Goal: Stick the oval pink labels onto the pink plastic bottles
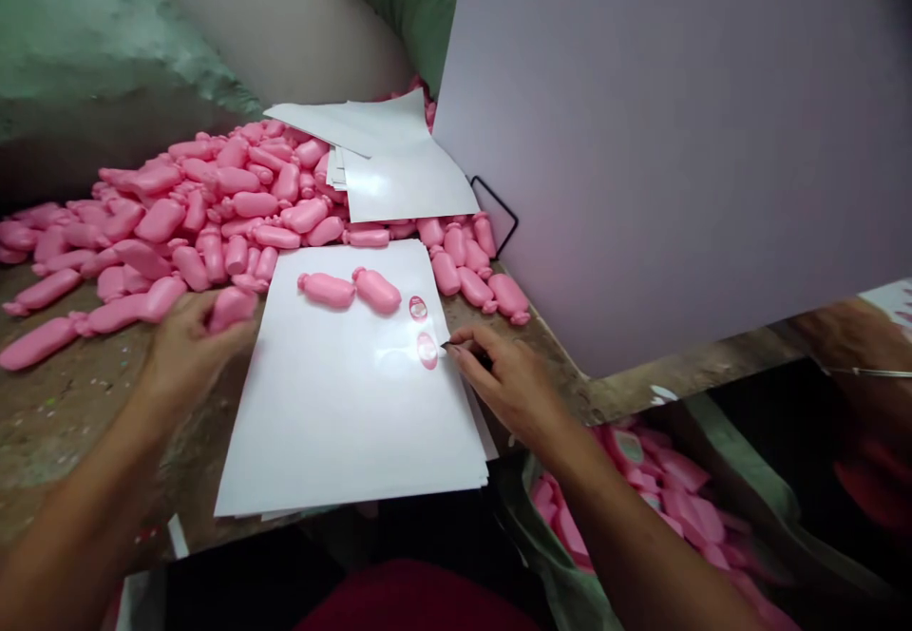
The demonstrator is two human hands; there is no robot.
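My left hand [186, 341] is closed round a small pink plastic bottle [234, 308], just left of a stack of white sheets [334, 412]. At the sheets' right edge, my right hand [509, 374] pinches a thin dark pointed tool [447, 345]; most of it is hidden by the fingers, so its exact kind does not show. Its tip is beside a pink oval label [427, 352] on the top sheet. Another oval label [418, 309] sits just above. Two pink bottles [328, 291] lie on their sides across the sheet's upper part.
A large heap of pink bottles [235, 180] covers the back of the worn table [43, 441]. More white sheets [406, 180] rest on it. A big pale panel [662, 137] stands at the right. Below it, a green sack [741, 450] holds pink bottles, some labelled. Green sacks [92, 51] stand behind.
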